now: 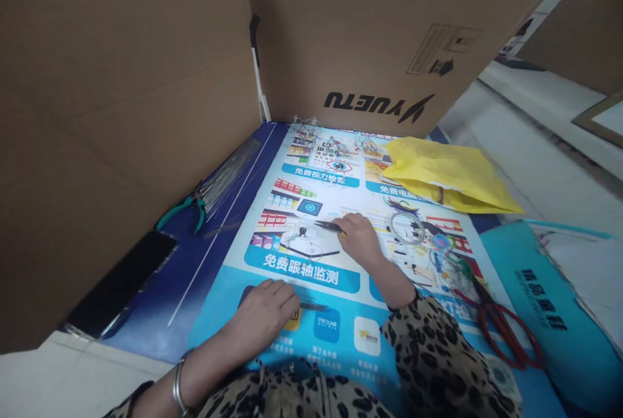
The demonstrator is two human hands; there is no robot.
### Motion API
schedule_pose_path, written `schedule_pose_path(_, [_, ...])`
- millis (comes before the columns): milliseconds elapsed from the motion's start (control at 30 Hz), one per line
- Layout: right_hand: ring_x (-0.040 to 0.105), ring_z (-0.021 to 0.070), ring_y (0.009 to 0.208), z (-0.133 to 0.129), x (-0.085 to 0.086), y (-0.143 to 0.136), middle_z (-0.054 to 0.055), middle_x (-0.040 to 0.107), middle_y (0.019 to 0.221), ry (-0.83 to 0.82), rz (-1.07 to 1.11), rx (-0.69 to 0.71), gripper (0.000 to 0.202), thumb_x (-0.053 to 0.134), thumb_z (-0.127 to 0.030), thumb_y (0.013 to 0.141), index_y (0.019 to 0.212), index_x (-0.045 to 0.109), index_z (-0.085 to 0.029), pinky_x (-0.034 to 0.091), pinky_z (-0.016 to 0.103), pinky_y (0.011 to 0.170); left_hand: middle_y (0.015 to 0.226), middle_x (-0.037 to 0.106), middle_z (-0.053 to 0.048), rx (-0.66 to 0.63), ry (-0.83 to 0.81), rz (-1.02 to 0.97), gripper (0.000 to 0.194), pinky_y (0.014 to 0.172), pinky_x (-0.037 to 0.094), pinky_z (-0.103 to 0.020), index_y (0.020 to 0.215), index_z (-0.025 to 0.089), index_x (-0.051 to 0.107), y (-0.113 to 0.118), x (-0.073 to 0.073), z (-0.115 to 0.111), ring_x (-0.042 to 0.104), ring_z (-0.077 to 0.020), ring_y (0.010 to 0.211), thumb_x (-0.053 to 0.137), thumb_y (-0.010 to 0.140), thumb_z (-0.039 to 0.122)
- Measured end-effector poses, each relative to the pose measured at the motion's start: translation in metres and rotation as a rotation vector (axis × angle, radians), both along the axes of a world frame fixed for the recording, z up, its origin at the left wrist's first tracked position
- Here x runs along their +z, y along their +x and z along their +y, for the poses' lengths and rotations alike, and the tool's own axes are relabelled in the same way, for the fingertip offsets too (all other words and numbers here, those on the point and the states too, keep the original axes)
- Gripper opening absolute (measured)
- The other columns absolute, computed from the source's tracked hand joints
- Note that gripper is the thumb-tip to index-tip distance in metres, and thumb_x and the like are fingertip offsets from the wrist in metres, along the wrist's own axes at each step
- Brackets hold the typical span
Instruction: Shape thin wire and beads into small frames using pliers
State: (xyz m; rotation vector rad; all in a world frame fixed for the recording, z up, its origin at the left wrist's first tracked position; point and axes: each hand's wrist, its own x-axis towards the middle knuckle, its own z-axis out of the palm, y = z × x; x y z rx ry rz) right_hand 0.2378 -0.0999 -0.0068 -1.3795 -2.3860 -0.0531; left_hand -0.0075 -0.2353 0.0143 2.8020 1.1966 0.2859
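My right hand (360, 239) is closed on dark pointed pliers (329, 226), whose tips point left over the printed poster (321, 200). Beneath and left of the tips, a small tangle of thin clear wire (302, 241) lies on the poster. My left hand (269, 314) rests palm down near the poster's lower part, fingers together and curled; what it holds, if anything, is hidden. Thin dark strips (311, 304) stick out to the right of its fingers.
Tall cardboard panels (341, 28) stand behind and left. Teal-handled pliers (183, 211), thin wires (231, 174) and a black phone (124, 282) lie left. A clear tape roll (407, 228), red-handled scissors (506, 333), a yellow bag (448, 174) and a blue bag (549, 295) are right.
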Motion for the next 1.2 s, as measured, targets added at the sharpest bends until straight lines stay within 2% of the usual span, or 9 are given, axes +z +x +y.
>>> schedule_pose_path(167, [0.049,0.0198,0.088,0.001,-0.001,0.0,0.006,0.06,0.088,-0.016,0.011,0.004,0.028,0.053,-0.013,0.076,0.101,0.064,-0.019,0.036,0.032,0.075,0.08,0.054,-0.003,-0.013,-0.042,0.068,0.008,0.065,0.032,-0.032,0.083,0.018,0.053,0.005,0.006,0.005,0.049,-0.019,0.074,0.048,0.087,0.014])
schedule_pose_path(400, [0.049,0.0197,0.088,0.0,-0.002,0.001,0.006,0.06,0.089,-0.01,0.049,0.022,0.028,0.051,-0.012,0.076,0.1,0.064,-0.019,0.036,0.032,0.075,0.077,0.055,-0.003,-0.082,-0.036,-0.075,0.007,0.069,0.03,-0.032,0.083,0.016,0.053,0.004,0.008,0.01,0.047,-0.0184,0.077,0.048,0.088,0.014])
schedule_pose_path(600, [0.048,0.0206,0.089,-0.003,0.005,-0.001,0.007,0.059,0.088,-0.003,0.077,-0.004,0.021,0.053,-0.013,0.076,0.093,0.063,-0.017,0.036,0.033,0.076,0.07,0.053,-0.002,-0.121,-0.023,-0.067,0.016,0.07,0.03,-0.032,0.077,0.016,0.052,0.003,0.007,0.017,0.046,-0.0173,0.072,0.043,0.091,0.015])
schedule_pose_path(800, [0.049,0.0202,0.089,-0.001,0.0,0.0,0.006,0.061,0.089,-0.027,0.104,0.05,0.023,0.052,-0.012,0.077,0.096,0.064,-0.018,0.035,0.032,0.077,0.077,0.058,-0.004,-0.174,0.019,-0.123,0.016,0.074,0.034,-0.031,0.091,0.016,0.057,0.005,0.017,0.016,0.049,-0.0169,0.079,0.041,0.093,0.017])
schedule_pose_path(900, [0.05,0.0208,0.091,-0.001,0.001,0.0,0.007,0.061,0.09,-0.055,0.133,0.029,0.02,0.052,-0.014,0.078,0.094,0.064,-0.017,0.035,0.033,0.078,0.079,0.058,-0.004,-0.191,0.023,-0.127,0.016,0.074,0.035,-0.03,0.093,0.017,0.057,0.005,0.022,0.014,0.05,-0.0168,0.08,0.042,0.093,0.019])
schedule_pose_path(967, [0.05,0.0212,0.089,-0.002,0.008,-0.001,0.007,0.062,0.087,-0.099,0.187,-0.013,0.015,0.052,-0.019,0.08,0.09,0.063,-0.017,0.035,0.034,0.078,0.079,0.058,-0.004,-0.191,0.014,-0.107,0.016,0.074,0.036,-0.03,0.091,0.017,0.058,0.004,0.027,0.015,0.05,-0.0168,0.081,0.043,0.092,0.021])
schedule_pose_path(1067, [0.052,0.0191,0.079,-0.01,0.03,-0.007,0.004,0.06,0.076,-0.261,0.371,-0.062,0.015,0.054,-0.031,0.081,0.082,0.061,-0.017,0.037,0.031,0.072,0.082,0.058,-0.004,-0.173,0.03,-0.067,0.016,0.073,0.036,-0.031,0.091,0.017,0.058,-0.002,0.043,0.024,0.05,-0.0175,0.081,0.042,0.092,0.02])
schedule_pose_path(1200, [0.052,0.0133,0.067,-0.024,0.07,-0.023,-0.001,0.057,0.069,-0.599,0.634,0.054,0.021,0.054,-0.039,0.081,0.078,0.06,-0.019,0.038,0.024,0.061,0.087,0.059,-0.005,-0.114,0.114,0.002,0.017,0.075,0.038,-0.033,0.098,0.016,0.058,-0.005,0.077,0.054,0.05,-0.0191,0.085,0.043,0.09,0.015])
